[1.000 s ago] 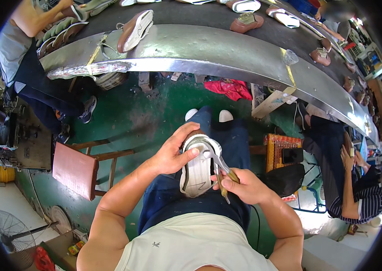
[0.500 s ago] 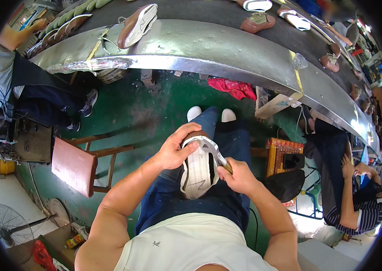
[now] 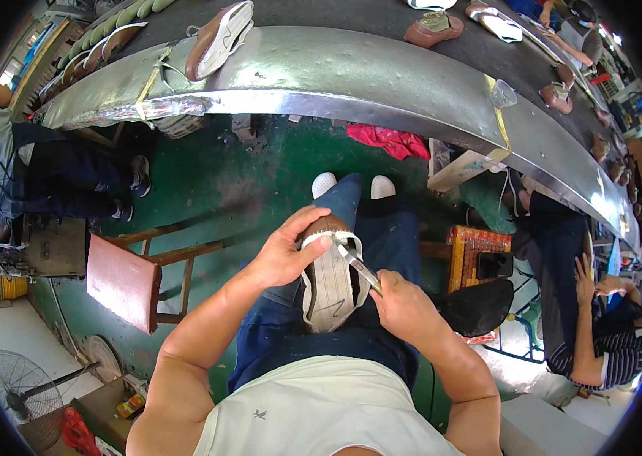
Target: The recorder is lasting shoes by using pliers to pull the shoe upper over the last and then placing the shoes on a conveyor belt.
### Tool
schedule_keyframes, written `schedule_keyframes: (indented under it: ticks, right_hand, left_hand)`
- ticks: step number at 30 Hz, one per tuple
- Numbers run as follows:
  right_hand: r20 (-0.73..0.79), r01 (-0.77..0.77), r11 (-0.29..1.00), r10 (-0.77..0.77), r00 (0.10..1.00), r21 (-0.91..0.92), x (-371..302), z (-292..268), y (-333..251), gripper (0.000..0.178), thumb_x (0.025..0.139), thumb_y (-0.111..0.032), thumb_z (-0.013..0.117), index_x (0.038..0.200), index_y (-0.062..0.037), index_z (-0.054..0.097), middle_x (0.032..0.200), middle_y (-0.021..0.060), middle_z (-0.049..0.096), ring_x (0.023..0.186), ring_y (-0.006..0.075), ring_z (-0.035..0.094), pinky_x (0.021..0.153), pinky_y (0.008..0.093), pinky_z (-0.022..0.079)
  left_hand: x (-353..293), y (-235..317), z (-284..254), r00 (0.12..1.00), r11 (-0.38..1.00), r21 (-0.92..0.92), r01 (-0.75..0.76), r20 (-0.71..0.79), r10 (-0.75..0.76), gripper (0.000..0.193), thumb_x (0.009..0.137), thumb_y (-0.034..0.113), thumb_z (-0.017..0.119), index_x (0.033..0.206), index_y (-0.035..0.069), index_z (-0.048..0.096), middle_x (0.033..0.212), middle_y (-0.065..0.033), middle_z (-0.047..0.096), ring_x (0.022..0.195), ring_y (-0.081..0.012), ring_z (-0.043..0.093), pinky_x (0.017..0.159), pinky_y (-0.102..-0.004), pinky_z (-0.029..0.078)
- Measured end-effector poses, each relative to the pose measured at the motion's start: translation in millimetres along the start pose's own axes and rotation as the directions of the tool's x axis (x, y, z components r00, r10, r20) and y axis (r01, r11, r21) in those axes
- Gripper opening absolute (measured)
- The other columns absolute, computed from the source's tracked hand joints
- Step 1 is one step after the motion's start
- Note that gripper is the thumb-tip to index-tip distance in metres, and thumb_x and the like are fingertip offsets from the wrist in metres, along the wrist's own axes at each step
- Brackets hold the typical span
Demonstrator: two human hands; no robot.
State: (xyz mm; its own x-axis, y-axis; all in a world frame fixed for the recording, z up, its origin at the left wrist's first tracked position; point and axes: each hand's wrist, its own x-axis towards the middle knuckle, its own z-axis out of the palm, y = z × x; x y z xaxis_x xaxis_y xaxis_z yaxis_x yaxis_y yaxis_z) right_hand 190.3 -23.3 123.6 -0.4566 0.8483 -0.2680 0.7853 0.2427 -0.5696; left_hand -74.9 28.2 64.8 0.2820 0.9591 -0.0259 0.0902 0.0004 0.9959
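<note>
On my lap rests a shoe with a cream, ribbed underside and a brown toe, its toe pointing away from me. My left hand is wrapped around the toe end, thumb pressed on the pale rim. My right hand is closed around the handles of metal pliers. The jaws of the pliers reach the shoe's edge by the toe, close to my left thumb. Whether they bite on the material is too small to tell. A dark gap shows along the right side of the underside.
Ahead runs a long metal-edged bench with a dark belt carrying shoes, among them a brown and white shoe. A pink-topped stool stands left, a fan lower left. A person sits at right; another person is at left.
The pliers have turned and their jaws now lie nearer the toe's rim, lower handle hidden in my right hand. The left hand keeps its hold. The left person's arm has drawn back from the bench.
</note>
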Motion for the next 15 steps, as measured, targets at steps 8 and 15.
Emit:
schedule_keyframes:
  ticks: [8,15]
  right_hand:
    - [0.242,-0.132,0.903,0.033,0.97,0.408,5.6,-23.6,11.9,0.027,0.1,-0.022,0.063,0.107,0.0036,0.059,0.083,0.0149,0.071,0.077,0.0243,0.07,0.073,0.0344,0.054]
    - [0.018,0.01,0.992,-0.012,1.0,0.123,41.4,-6.5,-16.5,0.035,0.103,-0.029,0.055,0.112,0.0054,0.057,0.087,0.0299,0.065,0.085,0.0517,0.062,0.074,0.0536,0.049]
  left_hand:
    - [5.6,6.0,1.3,0.986,0.989,-0.068,0.135,-0.087,-0.141,0.044,0.098,0.008,0.065,0.14,0.006,0.055,0.118,-0.0043,0.065,0.11,-0.0116,0.058,0.099,-0.0308,0.048]
    - [6.9,9.3,-4.7,0.986,0.982,-0.085,0.166,0.039,-0.163,0.052,0.097,0.007,0.067,0.146,0.006,0.05,0.123,-0.0033,0.062,0.112,-0.0108,0.056,0.101,-0.0288,0.046]
